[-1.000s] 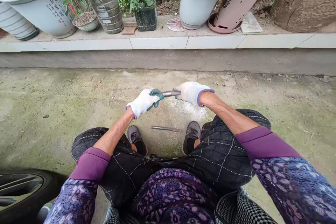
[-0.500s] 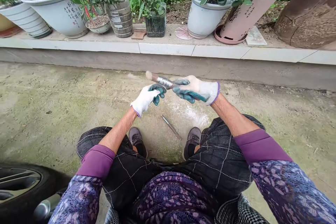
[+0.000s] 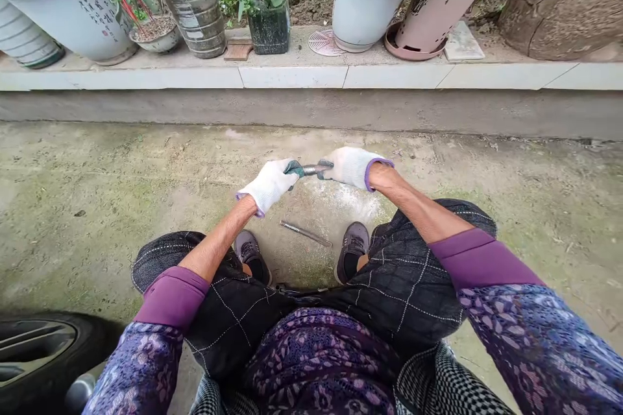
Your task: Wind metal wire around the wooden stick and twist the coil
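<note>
1. Head view: gloved left hand [image 3: 270,185] grasps one end of a silver-banded rod [image 3: 310,170]; gloved right hand [image 3: 348,167] grasps the other.
2. Rod is held off the ground [image 3: 195,207], roughly level, middle exposed between the gloves; both ends hidden. Grip firmness cannot be told.
3. Second rod [image 3: 305,233] lies between the shoes [image 3: 354,243], nearer than the white powder patch [image 3: 357,204].
4. Recommended: grip evenly, align wrists with the rod, apply any force along its axis, avoid bending at the band.
</note>
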`<state>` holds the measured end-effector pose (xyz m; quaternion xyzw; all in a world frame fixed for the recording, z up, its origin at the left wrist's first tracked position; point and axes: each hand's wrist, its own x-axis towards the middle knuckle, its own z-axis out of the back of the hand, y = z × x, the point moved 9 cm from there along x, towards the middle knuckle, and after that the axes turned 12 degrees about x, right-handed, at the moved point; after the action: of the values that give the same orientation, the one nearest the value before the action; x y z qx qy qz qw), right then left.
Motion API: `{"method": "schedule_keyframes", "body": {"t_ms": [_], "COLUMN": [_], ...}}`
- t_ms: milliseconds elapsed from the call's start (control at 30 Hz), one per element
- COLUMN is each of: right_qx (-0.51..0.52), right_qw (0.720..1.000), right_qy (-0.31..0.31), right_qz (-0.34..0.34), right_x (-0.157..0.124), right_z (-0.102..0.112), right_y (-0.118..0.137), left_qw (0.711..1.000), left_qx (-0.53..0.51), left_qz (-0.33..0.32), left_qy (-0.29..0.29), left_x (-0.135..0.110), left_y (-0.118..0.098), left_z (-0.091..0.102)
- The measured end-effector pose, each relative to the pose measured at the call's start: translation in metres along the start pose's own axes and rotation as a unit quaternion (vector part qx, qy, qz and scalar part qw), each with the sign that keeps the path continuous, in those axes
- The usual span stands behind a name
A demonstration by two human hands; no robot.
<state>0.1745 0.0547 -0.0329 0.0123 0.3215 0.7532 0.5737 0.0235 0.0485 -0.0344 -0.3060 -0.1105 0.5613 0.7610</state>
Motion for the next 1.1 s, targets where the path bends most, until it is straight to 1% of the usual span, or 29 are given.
{"method": "schedule_keyframes", "body": {"t_ms": [100,167,267,367,467,533,600,667,767,867,967,1033,1100], "right_qx": [-0.021,-0.014,0.012,0.066,0.118,0.187,0.294,0.387,0.443,0.446,0.404,0.356,0.299], "right_qw": [0.997,0.992,0.985,0.975,0.959,0.946,0.926,0.904,0.893,0.893,0.901,0.915,0.939], "right_qy": [-0.075,-0.120,-0.170,-0.210,-0.257,-0.265,-0.238,-0.183,-0.070,0.045,0.151,0.183,0.167], "right_qz": [-0.014,-0.019,-0.027,-0.018,0.000,0.000,0.001,0.009,0.033,0.042,0.056,0.047,0.017], "right_x": [0.004,0.006,0.010,0.017,0.021,0.021,0.016,0.006,-0.013,-0.028,-0.035,-0.036,-0.031], "right_z": [0.015,0.026,0.040,0.055,0.073,0.079,0.076,0.067,0.048,0.024,0.000,-0.013,-0.019], "right_y": [0.004,0.007,0.011,0.010,0.008,0.004,0.006,0.015,0.035,0.039,0.029,0.016,0.000], "left_qw": [0.990,0.983,0.979,0.975,0.971,0.971,0.971,0.971,0.972,0.974,0.976,0.977,0.981], "left_qx": [-0.128,-0.168,-0.181,-0.196,-0.210,-0.219,-0.226,-0.225,-0.217,-0.199,-0.204,-0.206,-0.192], "left_qz": [0.041,0.040,0.024,0.010,-0.001,0.001,0.011,0.026,0.041,0.056,0.028,0.009,0.016], "left_qy": [-0.029,-0.057,-0.089,-0.107,-0.110,-0.097,-0.081,-0.073,-0.082,-0.088,-0.065,-0.051,-0.032], "left_x": [-0.001,-0.001,-0.003,-0.009,-0.015,-0.015,-0.011,-0.006,0.003,0.008,0.011,0.010,0.007], "left_y": [0.001,-0.001,-0.006,-0.014,-0.021,-0.019,-0.011,0.000,0.016,0.024,0.018,0.012,0.009], "left_z": [0.004,0.011,0.022,0.034,0.040,0.039,0.034,0.031,0.030,0.029,0.023,0.019,0.014]}}
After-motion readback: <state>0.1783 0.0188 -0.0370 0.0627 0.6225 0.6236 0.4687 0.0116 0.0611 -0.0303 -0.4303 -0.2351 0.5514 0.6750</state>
